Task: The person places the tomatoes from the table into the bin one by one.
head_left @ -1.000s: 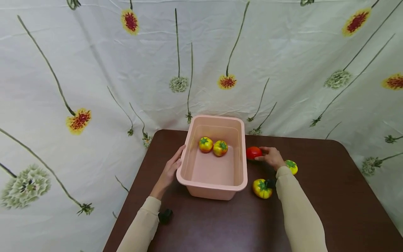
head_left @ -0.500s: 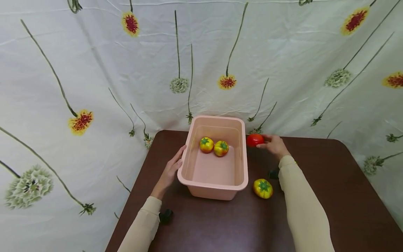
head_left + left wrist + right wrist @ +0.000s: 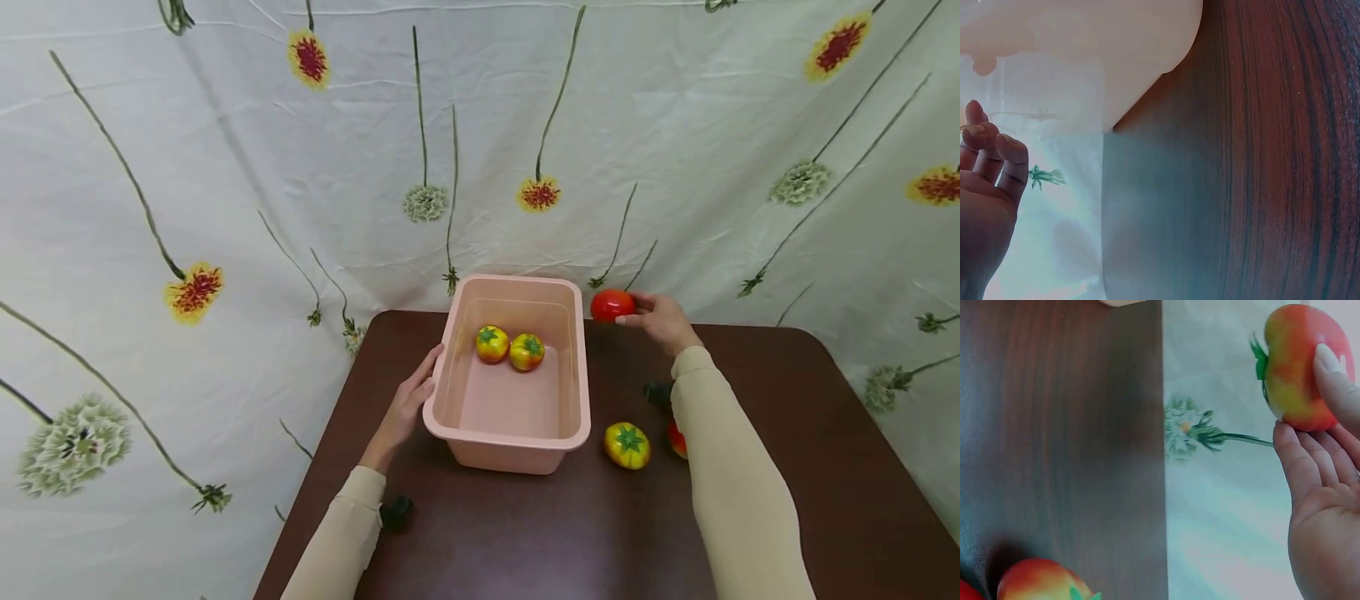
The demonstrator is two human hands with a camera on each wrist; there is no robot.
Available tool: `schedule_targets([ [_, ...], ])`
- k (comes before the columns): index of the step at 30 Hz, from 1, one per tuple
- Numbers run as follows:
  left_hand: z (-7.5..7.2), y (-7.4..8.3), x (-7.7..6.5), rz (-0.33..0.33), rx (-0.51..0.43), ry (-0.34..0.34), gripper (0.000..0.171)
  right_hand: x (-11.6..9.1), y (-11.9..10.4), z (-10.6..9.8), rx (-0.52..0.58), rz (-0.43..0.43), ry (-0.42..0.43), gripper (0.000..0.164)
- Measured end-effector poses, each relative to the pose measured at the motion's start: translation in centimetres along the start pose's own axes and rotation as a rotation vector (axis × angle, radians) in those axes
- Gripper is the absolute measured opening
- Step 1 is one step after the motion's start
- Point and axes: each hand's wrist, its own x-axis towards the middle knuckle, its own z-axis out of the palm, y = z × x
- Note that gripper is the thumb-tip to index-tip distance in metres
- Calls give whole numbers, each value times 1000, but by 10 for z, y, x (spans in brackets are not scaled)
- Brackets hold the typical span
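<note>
Raised over the back edge of the table, a toy tomato shows its red side in the head view. My right hand pinches it between thumb and fingertips. In the right wrist view the same tomato looks red and yellow, its green leaves facing left. My left hand rests along the left rim of the pink plastic bin, fingers relaxed. The left wrist view shows that hand with loosely bent fingers by the bin's pale wall. Inside the bin sit two yellow-red tomatoes.
A yellow tomato lies on the dark brown table right of the bin. Another red tomato is partly hidden by the right sleeve. Behind the table hangs a flower-printed white cloth.
My right hand has lifted the red tomato from beside the bin and moved it up toward the back edge. My left hand has stayed at the bin's rim.
</note>
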Motion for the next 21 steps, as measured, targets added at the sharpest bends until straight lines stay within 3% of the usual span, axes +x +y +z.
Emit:
schedule_targets([
  [9,1,-2,2,20,-11,3,53,0,-37,4,178,-80,85,69],
  [17,1,0,2,-4,-4,-7,53,2,-57,20,214,-86,59,69],
  [21,1,13,1,-16,-8,-16,53,5,-66,30,224,-117,37,70],
])
